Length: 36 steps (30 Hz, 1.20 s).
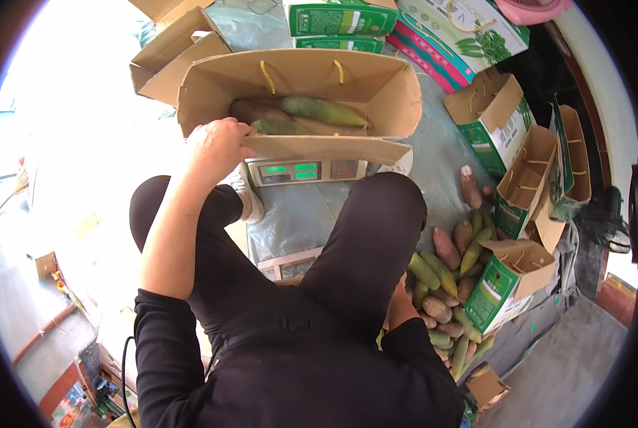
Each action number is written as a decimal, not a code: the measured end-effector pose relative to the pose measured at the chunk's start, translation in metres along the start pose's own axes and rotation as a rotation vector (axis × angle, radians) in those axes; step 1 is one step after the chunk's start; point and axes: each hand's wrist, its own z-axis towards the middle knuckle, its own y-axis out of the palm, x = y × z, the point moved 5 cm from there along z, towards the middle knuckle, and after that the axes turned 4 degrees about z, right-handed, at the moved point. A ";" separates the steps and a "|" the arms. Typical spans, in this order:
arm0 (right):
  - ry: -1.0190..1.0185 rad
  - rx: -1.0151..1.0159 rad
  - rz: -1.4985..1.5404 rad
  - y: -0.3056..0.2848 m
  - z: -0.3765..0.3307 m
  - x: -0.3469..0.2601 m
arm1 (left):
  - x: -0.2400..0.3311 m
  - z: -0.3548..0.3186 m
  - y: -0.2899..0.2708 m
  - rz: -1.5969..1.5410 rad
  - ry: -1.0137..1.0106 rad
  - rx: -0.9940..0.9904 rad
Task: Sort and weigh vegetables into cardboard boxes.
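An open cardboard gift box (301, 71) with yellow cord handles stands on a digital scale (290, 171) in front of me. Inside lie a few radishes (322, 110), green and brownish. My left hand (219, 146) grips the box's near left rim, thumb outside, while its fingertips are partly hidden over the edge. To my right, a heap of green and pinkish radishes (447, 285) lies on the floor. My right hand (399, 298) is low at the heap's left side, beside my thigh; its fingers are mostly hidden, and whatever it may hold does not show.
Several green-and-white boxes stand open at the right, one (508, 285) against the heap. Another open box (176, 53) is behind the scale on the left. Flat printed cartons (340, 18) lie at the back. Plastic sheeting (283, 228) covers the floor.
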 end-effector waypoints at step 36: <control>-1.644 0.418 0.237 -0.292 -0.221 -0.436 | 0.013 0.013 0.002 0.049 0.172 0.027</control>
